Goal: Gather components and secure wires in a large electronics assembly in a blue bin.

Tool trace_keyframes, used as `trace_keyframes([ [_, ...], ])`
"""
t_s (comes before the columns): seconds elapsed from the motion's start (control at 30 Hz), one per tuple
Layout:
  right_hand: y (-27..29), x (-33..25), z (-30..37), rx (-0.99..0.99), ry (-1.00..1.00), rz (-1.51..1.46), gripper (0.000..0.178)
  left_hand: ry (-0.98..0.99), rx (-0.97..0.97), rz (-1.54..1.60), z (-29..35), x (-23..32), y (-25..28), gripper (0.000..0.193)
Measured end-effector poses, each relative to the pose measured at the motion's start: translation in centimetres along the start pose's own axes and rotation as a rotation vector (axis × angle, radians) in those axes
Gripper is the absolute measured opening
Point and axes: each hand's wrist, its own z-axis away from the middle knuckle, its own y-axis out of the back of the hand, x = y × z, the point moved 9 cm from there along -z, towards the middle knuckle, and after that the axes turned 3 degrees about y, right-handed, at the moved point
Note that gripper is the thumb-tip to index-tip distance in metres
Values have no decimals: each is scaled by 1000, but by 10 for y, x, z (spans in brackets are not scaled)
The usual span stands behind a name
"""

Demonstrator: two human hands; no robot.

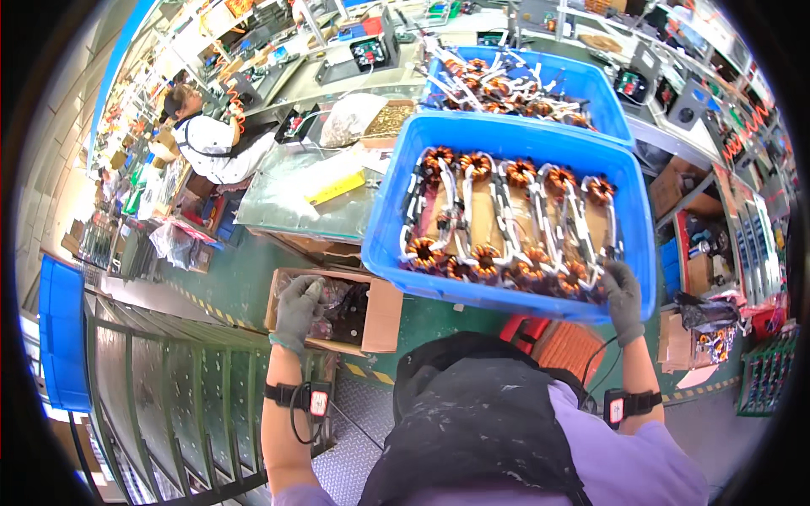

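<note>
Copper coils (558, 180) lie in two rows inside a blue bin (510, 126), along its far and near walls, with white and black leads stretched between them over brown cardboard. The bin's near edge juts past the front edge of the worktop (278, 207) over green floor; what bears it underneath is hidden. The right hand (623, 295), gloved in grey, reaches over the near right corner, fingers bent inward; I cannot tell whether it grips the rim or a coil. The left hand (299, 308), loosely curled, is well apart from the bin, above an open carton (384, 319); whether it holds anything cannot be told. Green floor shows between carton and bin. A second blue bin (582, 80) sits close behind, and a strip of worktop separates the left wall from a yellow box (336, 187).
</note>
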Motion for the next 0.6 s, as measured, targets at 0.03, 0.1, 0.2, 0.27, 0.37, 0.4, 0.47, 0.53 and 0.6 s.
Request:
trace_keyframes([
  [0.03,-10,10,-5,-10,-58,195,20,5,0,-18,-24,-1,6,19],
  [0.1,-26,14,-10,-44,-28,396,19,44,-2,-14,-76,-6,18,18],
  [0.2,-23,14,-9,30,-86,192,19,-5,54,-185,-173,0,34,20],
  [0.27,-3,17,2,203,-239,110,22,-79,137,-400,-243,13,40,23],
  [0.37,9,-1,20,326,-268,257,26,-183,206,-768,-330,39,32,27],
  [0.4,8,-9,27,366,-252,301,28,-182,226,-885,-355,43,25,30],
  [0.47,-1,-20,40,403,-273,336,32,-195,339,-1041,-395,52,23,34],
  [0.53,-15,-33,50,448,-269,363,33,-284,575,-1121,-422,59,30,38],
  [0.6,-31,-41,55,454,-316,368,34,-17,492,-922,-463,16,61,45],
])
